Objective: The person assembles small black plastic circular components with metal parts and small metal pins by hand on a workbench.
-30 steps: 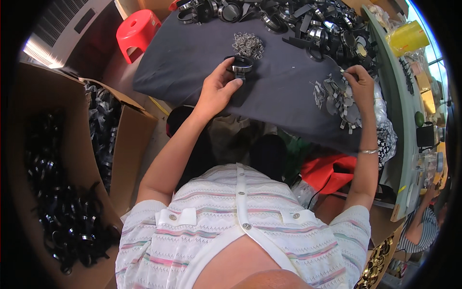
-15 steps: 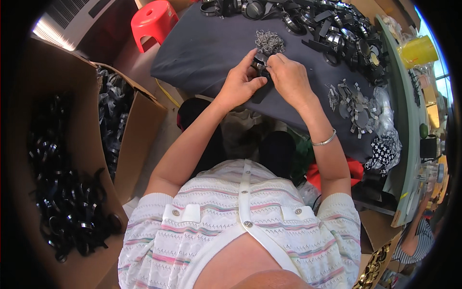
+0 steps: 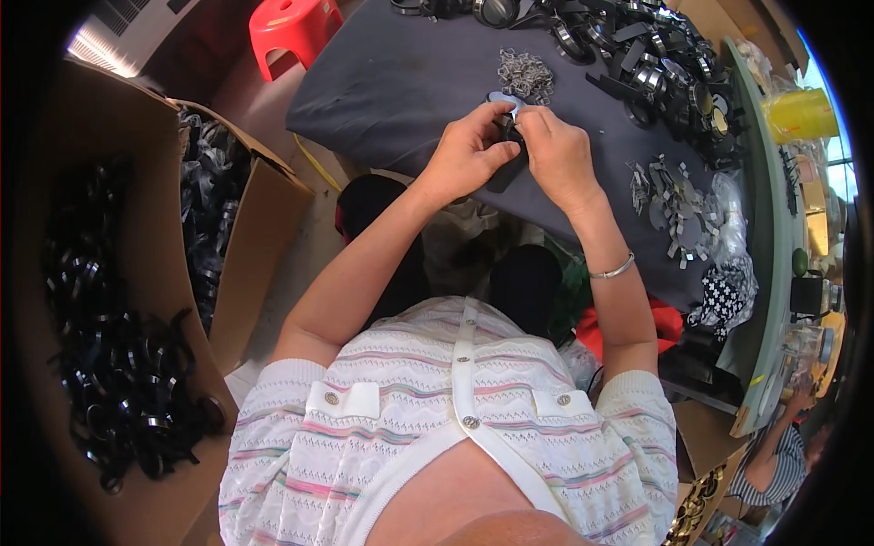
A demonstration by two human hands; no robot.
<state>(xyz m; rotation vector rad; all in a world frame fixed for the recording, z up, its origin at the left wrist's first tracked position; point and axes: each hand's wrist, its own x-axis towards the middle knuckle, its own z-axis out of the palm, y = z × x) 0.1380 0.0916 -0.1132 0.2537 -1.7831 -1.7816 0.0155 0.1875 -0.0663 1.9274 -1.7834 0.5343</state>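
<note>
My left hand [image 3: 467,155] is closed round a watch [image 3: 503,98] with a shiny round face and a black strap, over the near side of the table. From the other side my right hand [image 3: 559,158] pinches at the watch's edge. Its fingertips press together, and whether a small part sits between them is hidden. Just beyond the watch lies a small heap of silver metal links or buckles [image 3: 526,75]. To the right of my right hand are loose flat silver pieces [image 3: 681,211], some round with small tabs.
Many black-strapped watches [image 3: 651,68] pile up at the table's [image 3: 382,82] far right. Open cardboard boxes [image 3: 259,246] at left hold more black straps or watches. A red stool [image 3: 289,32] stands at far left. Another person's striped sleeve [image 3: 774,469] shows at lower right.
The held watch has tilted, so its face catches bright light. Both hands have shifted slightly to the right in view and stay on the watch; the whole view has moved a little.
</note>
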